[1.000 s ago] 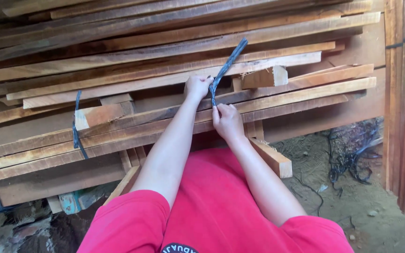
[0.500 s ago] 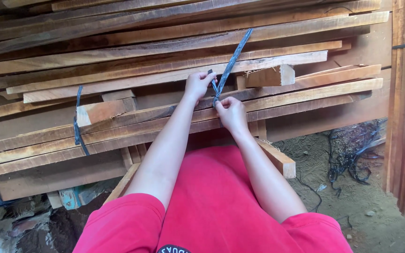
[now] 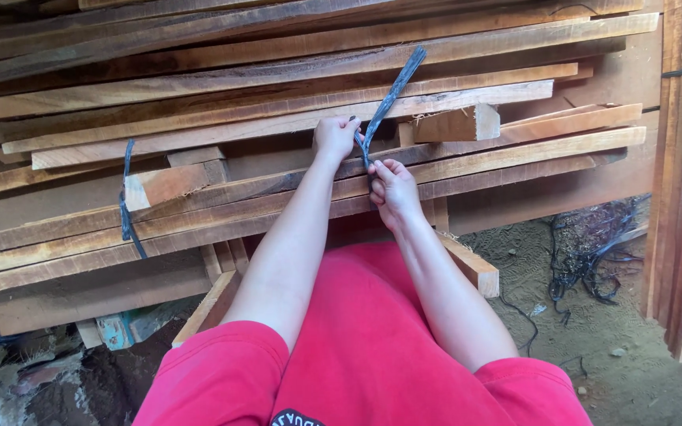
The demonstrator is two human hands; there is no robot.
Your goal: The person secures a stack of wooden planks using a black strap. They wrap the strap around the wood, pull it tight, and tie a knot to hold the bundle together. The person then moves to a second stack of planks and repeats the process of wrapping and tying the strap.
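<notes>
The left hand point(image 3: 335, 136) is curled shut against the stack of planks point(image 3: 278, 118), its fingers closed on the dark strap point(image 3: 392, 95) where it meets the wood; the right hand point(image 3: 392, 191) sits just below and to the right, fingers folded around the lower part of the same strap; the strap runs up and to the right from between the two hands, its free end slanting across the upper boards; a short wooden block point(image 3: 455, 124) juts out just right of the hands; a second dark strap point(image 3: 126, 201) wraps the planks well to the left; a tangle of black cord point(image 3: 586, 252) lies on the dirt at right.
</notes>
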